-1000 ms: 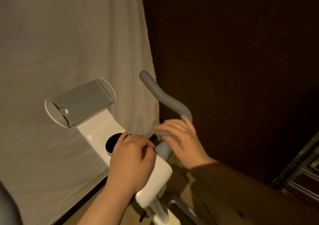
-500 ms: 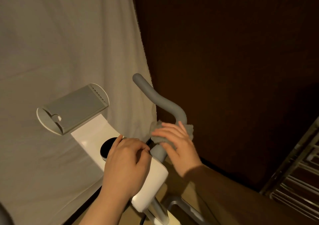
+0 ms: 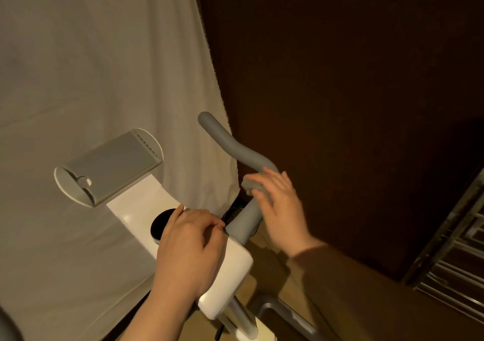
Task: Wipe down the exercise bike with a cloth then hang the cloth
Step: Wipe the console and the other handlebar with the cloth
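Note:
The exercise bike's white console [image 3: 136,207] fills the lower middle, with a grey tablet holder [image 3: 110,165] at its far end and a black round knob [image 3: 161,225]. A grey curved handlebar [image 3: 230,144] rises to the right. My right hand [image 3: 280,209] presses a small grey cloth [image 3: 250,183] against the handlebar's bend, fingers spread over it. My left hand [image 3: 191,249] rests on the console, fingers curled over its top next to the knob.
A pale sheet [image 3: 91,78] hangs behind the bike on the left. A dark brown wall [image 3: 340,92] fills the right. A metal rack [image 3: 458,262] with horizontal bars stands at the lower right. The bike's post and frame [image 3: 241,317] run down below the console.
My right hand has slid the cloth up the handlebar from its base to the bend. My left hand has stayed on the console.

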`<action>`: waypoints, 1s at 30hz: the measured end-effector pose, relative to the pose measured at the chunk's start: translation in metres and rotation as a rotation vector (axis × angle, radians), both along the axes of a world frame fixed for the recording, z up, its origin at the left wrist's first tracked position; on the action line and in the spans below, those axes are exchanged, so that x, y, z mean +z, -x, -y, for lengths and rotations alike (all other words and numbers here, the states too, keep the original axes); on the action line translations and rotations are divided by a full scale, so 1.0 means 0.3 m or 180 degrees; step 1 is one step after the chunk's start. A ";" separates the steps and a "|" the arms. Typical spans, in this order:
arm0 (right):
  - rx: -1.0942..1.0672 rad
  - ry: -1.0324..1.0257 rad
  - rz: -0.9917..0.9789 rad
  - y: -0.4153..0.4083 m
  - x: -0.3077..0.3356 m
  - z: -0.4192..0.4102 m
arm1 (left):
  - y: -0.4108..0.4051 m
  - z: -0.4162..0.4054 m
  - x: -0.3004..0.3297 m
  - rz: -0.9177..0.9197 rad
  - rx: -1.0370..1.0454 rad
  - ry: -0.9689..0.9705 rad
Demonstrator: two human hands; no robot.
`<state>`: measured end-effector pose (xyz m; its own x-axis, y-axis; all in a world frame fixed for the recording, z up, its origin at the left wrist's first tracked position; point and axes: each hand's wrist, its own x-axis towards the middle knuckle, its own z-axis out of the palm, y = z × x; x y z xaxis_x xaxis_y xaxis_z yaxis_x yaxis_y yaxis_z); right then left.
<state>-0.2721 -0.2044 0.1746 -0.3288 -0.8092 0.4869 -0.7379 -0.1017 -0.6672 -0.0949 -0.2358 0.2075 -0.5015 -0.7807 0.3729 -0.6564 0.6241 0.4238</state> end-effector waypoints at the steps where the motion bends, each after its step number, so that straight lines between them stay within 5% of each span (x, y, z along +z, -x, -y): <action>1: 0.0171 -0.0019 0.0013 -0.044 -0.010 -0.014 | 0.000 0.000 -0.001 -0.0013 -0.0015 0.0008; 4: 0.0988 -0.0153 -0.0500 -0.028 -0.008 -0.029 | -0.001 0.005 -0.003 -0.0067 -0.0045 0.0024; 8: -0.0157 0.0193 0.0215 0.025 0.003 0.016 | -0.001 0.002 -0.004 -0.0012 -0.0002 0.0022; 13: 0.0561 0.0137 -0.0051 -0.017 -0.052 -0.020 | -0.001 0.005 -0.005 -0.0057 -0.0029 0.0040; 17: -0.0685 0.0450 0.1373 -0.015 -0.025 0.030 | 0.002 -0.002 0.000 0.0016 -0.0018 0.0058; 20: -0.0630 0.0496 0.1637 -0.146 -0.011 0.002 | 0.001 0.000 -0.004 -0.0024 -0.0038 0.0029; 24: -0.1250 0.0561 0.2728 -0.012 0.018 0.108 | 0.003 -0.004 0.003 0.0010 -0.0037 0.0023; 30: -0.1187 0.0476 0.2592 -0.093 0.015 0.049 | 0.007 -0.007 0.003 -0.0007 -0.0015 -0.0012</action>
<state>-0.2442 -0.2192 0.1790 -0.8452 -0.5283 0.0806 -0.0461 -0.0783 -0.9959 -0.0970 -0.2338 0.2086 -0.5045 -0.7796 0.3711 -0.6525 0.6257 0.4275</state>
